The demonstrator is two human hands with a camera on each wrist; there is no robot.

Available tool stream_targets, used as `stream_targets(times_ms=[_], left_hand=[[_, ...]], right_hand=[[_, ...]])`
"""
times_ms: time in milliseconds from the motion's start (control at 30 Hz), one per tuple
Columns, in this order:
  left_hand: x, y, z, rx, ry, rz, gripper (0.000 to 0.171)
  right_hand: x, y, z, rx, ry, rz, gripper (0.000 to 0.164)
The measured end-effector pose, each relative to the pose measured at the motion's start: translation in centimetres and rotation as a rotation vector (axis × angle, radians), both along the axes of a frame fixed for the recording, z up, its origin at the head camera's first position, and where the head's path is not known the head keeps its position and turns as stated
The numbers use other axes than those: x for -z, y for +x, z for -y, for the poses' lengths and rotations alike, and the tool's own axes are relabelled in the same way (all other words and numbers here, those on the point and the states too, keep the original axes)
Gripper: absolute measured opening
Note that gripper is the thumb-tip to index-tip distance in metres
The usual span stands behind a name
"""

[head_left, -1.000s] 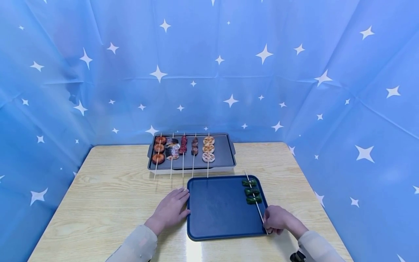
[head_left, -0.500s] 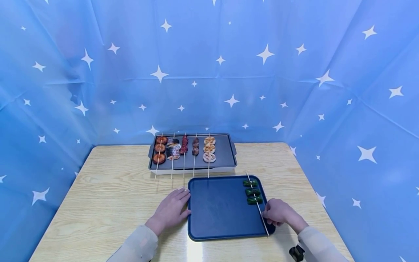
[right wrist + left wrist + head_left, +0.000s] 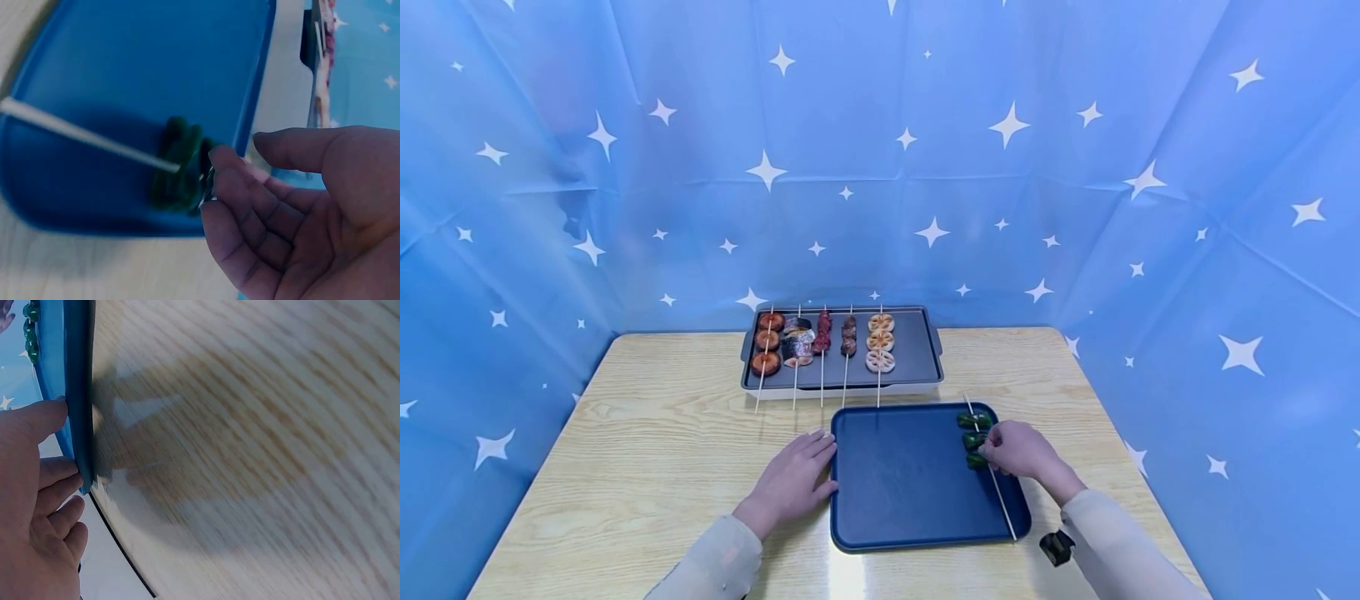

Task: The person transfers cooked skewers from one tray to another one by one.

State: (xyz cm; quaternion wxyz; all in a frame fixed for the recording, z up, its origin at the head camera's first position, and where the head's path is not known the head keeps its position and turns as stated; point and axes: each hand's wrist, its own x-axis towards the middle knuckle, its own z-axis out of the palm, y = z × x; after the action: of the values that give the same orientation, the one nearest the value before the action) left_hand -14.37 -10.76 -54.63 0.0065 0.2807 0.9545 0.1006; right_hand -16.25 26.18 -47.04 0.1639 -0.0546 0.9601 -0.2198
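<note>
In the head view a dark blue tray (image 3: 902, 492) lies on the table, a skewer of green pepper pieces (image 3: 973, 421) along its right side. My left hand (image 3: 792, 485) rests at the tray's left edge; in the left wrist view its thumb and fingertips meet the rim (image 3: 78, 381). My right hand (image 3: 1022, 454) is over the skewer and partly covers the lower pepper pieces. The right wrist view shows the right hand (image 3: 294, 212) with loosely bent fingers, thumb apart from them, fingertips right by the peppers (image 3: 178, 165). The skewer's bare stick points toward the near right corner.
Behind the tray stands a grill plate (image 3: 913, 350) on a pale base. It carries skewers of mushroom (image 3: 765, 363), fish (image 3: 797, 346), dark meat (image 3: 848, 337) and lotus root (image 3: 880, 362), side by side. A blue star-patterned curtain (image 3: 850, 125) surrounds the wooden table (image 3: 655, 433).
My right hand has let go of the skewer's stick near the tray's near right corner and moved up to the pepper pieces. The left hand stays at the tray's edge.
</note>
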Motion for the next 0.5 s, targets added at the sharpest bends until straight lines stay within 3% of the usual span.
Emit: stream_targets(times_ms=[367,500], left_hand=[[0.2,-0.1,0.2,0.003,0.009,0.004,0.061],[0.1,-0.1,0.1,-0.003,0.005,0.021,0.061]], right_hand=[[-0.2,-2.4,5.0,-0.069,-0.033,-0.079,0.012],[-0.3,-3.1,6.9,-0.107,-0.047,-0.106,0.016]])
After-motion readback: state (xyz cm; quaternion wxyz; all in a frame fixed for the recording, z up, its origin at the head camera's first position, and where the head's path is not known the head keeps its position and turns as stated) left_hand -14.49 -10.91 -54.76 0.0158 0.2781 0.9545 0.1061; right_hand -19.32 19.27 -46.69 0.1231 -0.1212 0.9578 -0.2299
